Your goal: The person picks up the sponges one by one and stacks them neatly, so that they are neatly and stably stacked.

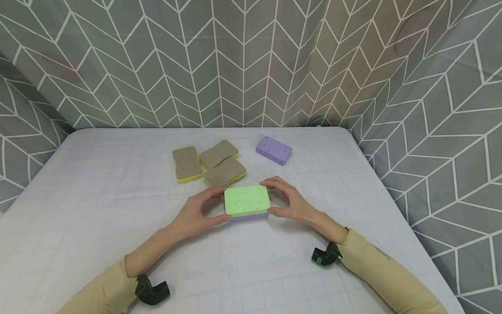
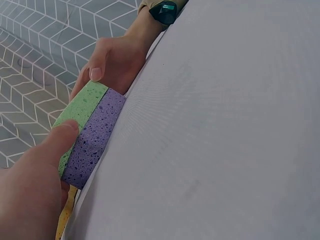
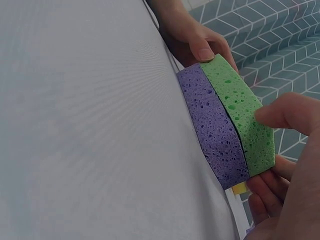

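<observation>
A light green sponge (image 1: 247, 199) lies flat on a purple sponge (image 2: 97, 137), their edges nearly lined up. In the head view only a thin strip of the lower sponge shows. My left hand (image 1: 193, 214) pinches the green sponge at its left end, thumb on the near side and fingers at the far side. At the right end my right hand (image 1: 298, 206) pinches it the same way. Both wrist views show the purple sponge resting on the white-covered table (image 1: 129, 174), with the thumbs on the green sponge above it.
Behind the hands lie three yellow sponges with grey-brown tops: one on the left (image 1: 187, 162), one at the back (image 1: 218, 153), one in front (image 1: 225, 172). Another purple sponge (image 1: 274, 150) lies farther right. A patterned grey curtain (image 1: 227, 65) surrounds the table's far side.
</observation>
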The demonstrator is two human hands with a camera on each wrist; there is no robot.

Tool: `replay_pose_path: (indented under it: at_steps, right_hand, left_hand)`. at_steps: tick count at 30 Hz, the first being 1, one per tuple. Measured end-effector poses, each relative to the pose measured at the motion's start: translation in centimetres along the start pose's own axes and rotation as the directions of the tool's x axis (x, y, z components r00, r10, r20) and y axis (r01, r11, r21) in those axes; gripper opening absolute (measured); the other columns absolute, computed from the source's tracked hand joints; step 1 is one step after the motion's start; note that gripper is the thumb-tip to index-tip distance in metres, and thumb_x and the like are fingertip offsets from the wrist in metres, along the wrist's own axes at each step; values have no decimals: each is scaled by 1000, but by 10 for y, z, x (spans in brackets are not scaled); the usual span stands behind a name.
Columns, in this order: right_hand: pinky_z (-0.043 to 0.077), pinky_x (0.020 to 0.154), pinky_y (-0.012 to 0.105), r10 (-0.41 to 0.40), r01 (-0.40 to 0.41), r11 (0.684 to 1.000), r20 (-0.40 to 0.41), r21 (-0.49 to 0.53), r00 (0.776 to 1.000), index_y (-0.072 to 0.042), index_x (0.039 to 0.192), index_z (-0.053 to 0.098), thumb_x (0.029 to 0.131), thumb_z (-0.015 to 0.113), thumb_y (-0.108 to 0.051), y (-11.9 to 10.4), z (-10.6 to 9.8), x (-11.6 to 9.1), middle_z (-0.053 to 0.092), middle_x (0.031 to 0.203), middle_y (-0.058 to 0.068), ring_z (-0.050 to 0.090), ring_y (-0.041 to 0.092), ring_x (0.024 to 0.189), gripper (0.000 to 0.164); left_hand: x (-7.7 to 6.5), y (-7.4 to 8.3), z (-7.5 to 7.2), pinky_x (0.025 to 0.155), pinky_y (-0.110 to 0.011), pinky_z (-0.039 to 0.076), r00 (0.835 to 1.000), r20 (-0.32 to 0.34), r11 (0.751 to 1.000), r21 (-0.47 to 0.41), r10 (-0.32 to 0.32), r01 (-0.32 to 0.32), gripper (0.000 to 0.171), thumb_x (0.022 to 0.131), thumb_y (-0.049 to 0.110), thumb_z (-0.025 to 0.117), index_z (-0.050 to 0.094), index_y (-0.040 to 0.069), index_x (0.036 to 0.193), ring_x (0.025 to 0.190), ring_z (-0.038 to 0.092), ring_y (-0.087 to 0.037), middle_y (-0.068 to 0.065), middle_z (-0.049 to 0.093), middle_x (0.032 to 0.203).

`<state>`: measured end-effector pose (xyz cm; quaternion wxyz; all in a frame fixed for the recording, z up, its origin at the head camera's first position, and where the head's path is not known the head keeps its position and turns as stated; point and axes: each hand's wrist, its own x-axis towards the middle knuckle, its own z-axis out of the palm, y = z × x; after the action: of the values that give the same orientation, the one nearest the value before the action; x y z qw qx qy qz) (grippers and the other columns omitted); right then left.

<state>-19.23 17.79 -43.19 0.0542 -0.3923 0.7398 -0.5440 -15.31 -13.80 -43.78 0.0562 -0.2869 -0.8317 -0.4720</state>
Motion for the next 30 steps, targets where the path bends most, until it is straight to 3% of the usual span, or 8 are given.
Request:
replay_pose_path:
  at_steps: [12,16,20,24,27,30]
  right_hand:
    - [40,112,45,-48,48,999,-25,10,999,8,137,50,86,60,3,1,0,1,53,133,22,48,23,125,52]
    - [42,110,50,-44,41,999,-83,-35,996,7,134,54,89,58,2,2,0,2,56,131,21,52,28,123,45]
    - [42,110,40,-29,16,997,-161,-82,987,4,131,57,90,59,3,3,-1,3,58,129,20,54,31,121,41]
    - [42,109,33,-14,-11,994,-225,-111,974,10,128,56,89,61,9,-18,-2,7,58,125,28,53,39,119,40]
    - [43,108,39,-7,-31,990,-261,-139,965,15,126,55,88,63,11,-33,-3,10,57,124,32,53,45,117,39]
    - [43,109,44,-1,-53,984,-302,-170,953,14,126,56,87,65,10,-33,-5,12,57,124,31,53,45,117,40]
  left_hand:
    - [-1,2,0,103,-34,52,1000,-3,1000,-2,-16,16,68,76,23,89,58,11,136,117,65,-19,-1,66,128]
    - [0,2,0,102,-34,52,1000,-8,1000,-16,-22,22,67,77,23,89,58,12,135,116,65,-19,-1,67,128]
    - [-1,1,1,102,-34,52,999,-9,998,-47,-38,37,67,77,24,89,58,12,135,117,64,-19,-1,67,127]
    - [-1,1,2,103,-34,52,999,-10,997,-60,-44,43,67,76,23,89,58,12,135,117,64,-19,-1,67,127]
    - [0,2,1,103,-35,52,999,-11,997,-60,-42,41,67,76,22,89,58,11,135,117,64,-19,-1,67,127]
    - [0,3,1,103,-34,52,999,-10,997,-58,-42,42,68,76,22,89,58,11,135,117,64,-19,-2,66,127]
